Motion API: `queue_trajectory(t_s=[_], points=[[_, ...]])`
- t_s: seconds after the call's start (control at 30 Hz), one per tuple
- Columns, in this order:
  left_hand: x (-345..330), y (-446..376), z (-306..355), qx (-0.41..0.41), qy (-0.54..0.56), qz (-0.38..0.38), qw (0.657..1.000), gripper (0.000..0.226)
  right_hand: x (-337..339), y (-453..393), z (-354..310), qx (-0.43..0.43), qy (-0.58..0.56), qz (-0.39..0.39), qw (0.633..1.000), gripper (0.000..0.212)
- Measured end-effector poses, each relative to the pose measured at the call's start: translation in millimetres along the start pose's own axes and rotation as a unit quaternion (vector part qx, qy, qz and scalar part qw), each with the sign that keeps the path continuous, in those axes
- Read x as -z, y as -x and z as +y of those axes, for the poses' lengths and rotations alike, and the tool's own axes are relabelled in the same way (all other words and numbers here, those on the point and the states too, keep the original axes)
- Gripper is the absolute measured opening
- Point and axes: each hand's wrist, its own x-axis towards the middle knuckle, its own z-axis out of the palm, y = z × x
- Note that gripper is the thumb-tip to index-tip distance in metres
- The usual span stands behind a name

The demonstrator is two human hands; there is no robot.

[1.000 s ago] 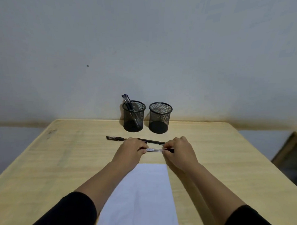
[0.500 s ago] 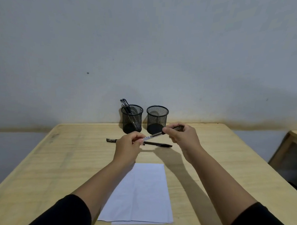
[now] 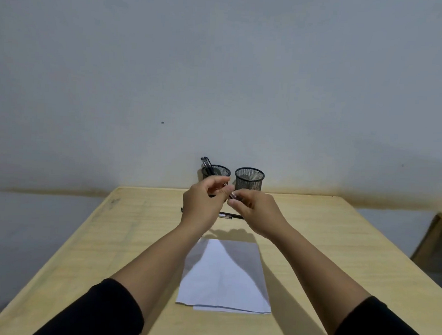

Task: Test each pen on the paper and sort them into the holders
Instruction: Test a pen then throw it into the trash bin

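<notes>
Both hands are raised above the table, close together, pinching one pen [image 3: 228,191] between them; most of it is hidden by the fingers. My left hand [image 3: 203,202] grips its far end and my right hand [image 3: 254,209] grips its near end. Beneath the hands a second black pen [image 3: 228,215] lies flat on the wooden table [image 3: 325,248]. White paper [image 3: 225,276] lies near me, under my forearms. Two black mesh holders stand at the far edge: the left holder [image 3: 221,170] has pens sticking out, while the right holder [image 3: 249,179] shows none.
A pale wall rises right behind the holders. A wooden piece of furniture [image 3: 436,247] stands off the table's right side. My black sleeves frame the near edge.
Both hands lifted the pen off the table and drew closer together in front of the holders. The view tilted up; the second pen stayed put.
</notes>
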Motion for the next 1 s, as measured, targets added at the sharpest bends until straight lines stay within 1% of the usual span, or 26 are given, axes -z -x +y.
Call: queue_trajectory(t_s=[0.07,0.2,0.27,0.33,0.4,0.47,0.53,0.6,0.67,0.73,0.8,0.9,0.93,0.97,1.0], points=[[7.5,2.3,-4.8,0.015,-0.005,0.006,1.000,0.006,-1.6,2.4,-5.3,0.006,0.009,-0.017,1.000,0.018],[20.2,7.5,-17.7,0.046,-0.006,-0.019,0.999,0.013,2.6,6.3,-15.1,-0.017,-0.010,-0.049,0.999,0.020],[24.7,7.3,-23.8,0.076,0.044,-0.029,0.996,0.018,10.3,6.8,-18.6,-0.024,0.006,-0.088,0.996,0.023],[30.6,4.3,-30.8,0.119,0.110,-0.007,0.987,0.018,20.6,8.0,-22.1,-0.035,-0.001,-0.129,0.991,0.023],[37.6,0.6,-37.1,0.149,0.138,0.030,0.979,0.016,31.7,10.5,-23.3,-0.060,-0.081,-0.143,0.985,0.024],[42.6,-0.1,-40.1,0.167,0.167,0.045,0.971,0.015,37.1,12.2,-20.9,-0.089,-0.211,-0.126,0.965,0.023],[41.4,3.0,-38.8,0.169,0.201,0.032,0.964,0.012,31.3,13.5,-18.8,-0.111,-0.325,-0.093,0.935,0.020],[34.2,10.6,-33.5,0.157,0.220,-0.004,0.963,0.008,14.1,16.6,-19.7,-0.111,-0.377,-0.065,0.917,0.013],[25.7,16.1,-29.9,0.138,0.221,-0.027,0.965,0.011,-3.9,20.5,-22.8,-0.096,-0.410,-0.046,0.906,0.009],[26.6,14.7,-29.3,0.127,0.211,-0.010,0.969,0.015,-12.8,22.7,-27.5,-0.080,-0.426,-0.021,0.901,0.011],[31.9,12.4,-30.5,0.110,0.207,0.005,0.972,0.019,-16.4,23.9,-32.0,-0.050,-0.410,0.001,0.911,0.012],[34.0,8.1,-30.5,0.104,0.189,-0.007,0.976,0.021,-24.1,24.4,-39.4,-0.015,-0.391,0.021,0.920,0.014],[37.2,4.2,-34.4,0.110,0.182,0.003,0.977,0.022,-24.3,24.4,-40.5,-0.013,-0.388,0.031,0.921,0.015],[46.3,-2.3,-40.7,0.135,0.183,0.046,0.973,0.023,-20.9,24.5,-39.2,-0.018,-0.391,0.051,0.919,0.016],[61.7,-10.5,-50.6,0.167,0.189,0.110,0.961,0.022,-13.3,25.2,-34.0,-0.028,-0.399,0.080,0.913,0.018]])
